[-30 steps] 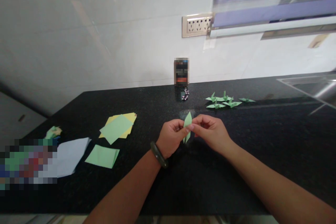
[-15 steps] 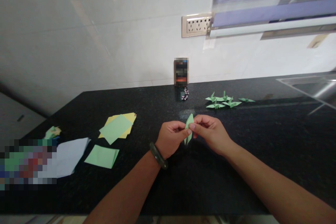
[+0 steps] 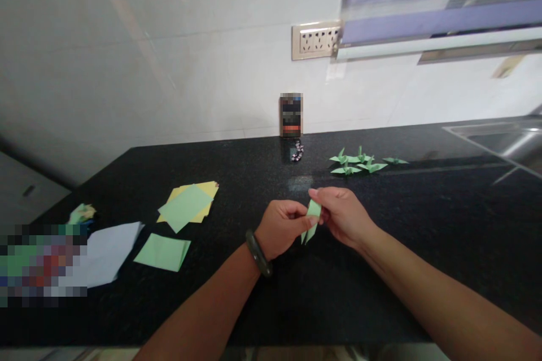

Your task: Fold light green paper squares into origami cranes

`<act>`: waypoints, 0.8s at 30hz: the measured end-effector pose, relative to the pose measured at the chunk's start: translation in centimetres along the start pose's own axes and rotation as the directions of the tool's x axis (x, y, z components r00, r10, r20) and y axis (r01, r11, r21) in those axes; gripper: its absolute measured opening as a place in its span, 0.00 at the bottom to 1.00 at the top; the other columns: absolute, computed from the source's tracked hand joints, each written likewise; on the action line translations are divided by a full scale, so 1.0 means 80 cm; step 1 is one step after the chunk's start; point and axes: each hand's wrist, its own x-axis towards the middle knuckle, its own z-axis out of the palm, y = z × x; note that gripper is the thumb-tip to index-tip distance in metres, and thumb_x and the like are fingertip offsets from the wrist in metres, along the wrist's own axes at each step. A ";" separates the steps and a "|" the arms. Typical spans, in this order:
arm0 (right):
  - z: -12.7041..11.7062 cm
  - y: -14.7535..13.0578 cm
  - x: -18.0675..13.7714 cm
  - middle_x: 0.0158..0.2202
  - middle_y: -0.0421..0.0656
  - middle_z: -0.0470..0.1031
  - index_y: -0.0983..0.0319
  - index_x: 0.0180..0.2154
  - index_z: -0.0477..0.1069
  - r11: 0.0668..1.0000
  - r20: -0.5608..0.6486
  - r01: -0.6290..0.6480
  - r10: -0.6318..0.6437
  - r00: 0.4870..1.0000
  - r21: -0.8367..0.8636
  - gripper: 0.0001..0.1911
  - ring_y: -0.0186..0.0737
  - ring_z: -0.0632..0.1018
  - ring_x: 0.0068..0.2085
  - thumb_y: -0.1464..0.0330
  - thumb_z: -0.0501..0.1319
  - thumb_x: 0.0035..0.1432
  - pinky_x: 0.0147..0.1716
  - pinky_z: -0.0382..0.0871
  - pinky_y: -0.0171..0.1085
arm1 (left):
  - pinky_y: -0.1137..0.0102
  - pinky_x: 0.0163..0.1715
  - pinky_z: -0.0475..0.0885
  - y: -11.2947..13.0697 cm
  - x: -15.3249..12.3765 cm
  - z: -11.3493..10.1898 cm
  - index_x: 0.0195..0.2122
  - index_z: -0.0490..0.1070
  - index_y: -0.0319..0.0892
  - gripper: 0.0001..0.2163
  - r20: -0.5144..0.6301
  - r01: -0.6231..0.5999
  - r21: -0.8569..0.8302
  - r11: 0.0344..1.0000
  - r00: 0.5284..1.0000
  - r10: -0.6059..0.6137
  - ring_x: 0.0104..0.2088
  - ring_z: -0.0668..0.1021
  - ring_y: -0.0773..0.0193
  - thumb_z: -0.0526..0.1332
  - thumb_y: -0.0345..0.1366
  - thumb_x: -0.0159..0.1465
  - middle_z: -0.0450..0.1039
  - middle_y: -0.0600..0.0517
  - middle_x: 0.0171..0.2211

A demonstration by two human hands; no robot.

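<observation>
Both my hands pinch a small, narrow folded piece of green paper (image 3: 312, 220) just above the black counter (image 3: 381, 271). My left hand (image 3: 282, 229), with a dark band on its wrist, grips the piece from the left, fingers curled. My right hand (image 3: 341, 215) closes on its upper part from the right. The top of the paper is covered by my right fingers; its pointed lower ends stick out below.
Several finished green paper cranes (image 3: 358, 162) lie at the back right. Green and yellow paper squares (image 3: 188, 207), a green folded sheet (image 3: 163, 252) and a pale blue sheet (image 3: 110, 251) lie at left. A small box (image 3: 291, 115) stands against the wall; a steel sink (image 3: 503, 138) is far right.
The upright point of the green paper has been folded or pressed down under my right fingers, and both hands have shifted slightly right and lower.
</observation>
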 end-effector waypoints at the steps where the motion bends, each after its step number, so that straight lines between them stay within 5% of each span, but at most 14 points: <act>1: 0.000 0.000 0.001 0.10 0.35 0.60 0.64 0.12 0.62 1.000 -0.010 0.004 -0.004 1.000 0.000 0.19 0.26 0.60 0.13 0.62 0.66 0.43 0.13 0.52 0.29 | 0.75 0.21 0.62 0.000 0.000 0.001 0.23 0.75 0.36 0.07 0.001 0.015 -0.004 1.000 1.000 -0.015 0.20 0.68 0.70 0.65 0.36 0.48 0.71 0.52 0.19; 7: -0.008 -0.001 0.009 0.14 0.34 0.60 0.64 0.19 0.66 0.999 -0.029 0.026 -0.027 0.999 -0.019 0.18 0.27 0.61 0.15 0.56 0.61 0.48 0.13 0.56 0.29 | 0.74 0.21 0.61 -0.009 0.004 -0.001 0.21 0.72 0.36 0.07 -0.114 0.073 -0.196 0.978 0.989 -0.096 0.19 0.67 0.71 0.65 0.36 0.49 0.67 0.55 0.17; 11: -0.011 0.003 0.006 0.17 0.36 0.62 0.65 0.19 0.67 0.947 0.141 0.079 -0.037 0.989 -0.311 0.20 0.27 0.63 0.17 0.54 0.61 0.47 0.15 0.58 0.29 | 0.74 0.22 0.60 -0.014 0.009 -0.003 0.19 0.68 0.38 0.08 -0.263 0.025 -0.300 0.954 0.959 -0.108 0.19 0.65 0.72 0.64 0.36 0.50 0.64 0.56 0.16; 24: -0.003 0.006 -0.002 0.16 0.35 0.59 0.63 0.19 0.63 0.782 0.246 0.207 -0.071 0.967 -0.588 0.15 0.28 0.62 0.18 0.62 0.55 0.52 0.18 0.55 0.30 | 0.73 0.20 0.56 -0.007 0.006 0.006 0.14 0.67 0.38 0.11 -0.509 -0.056 -0.083 0.995 0.860 0.005 0.17 0.60 0.73 0.64 0.36 0.49 0.58 0.59 0.12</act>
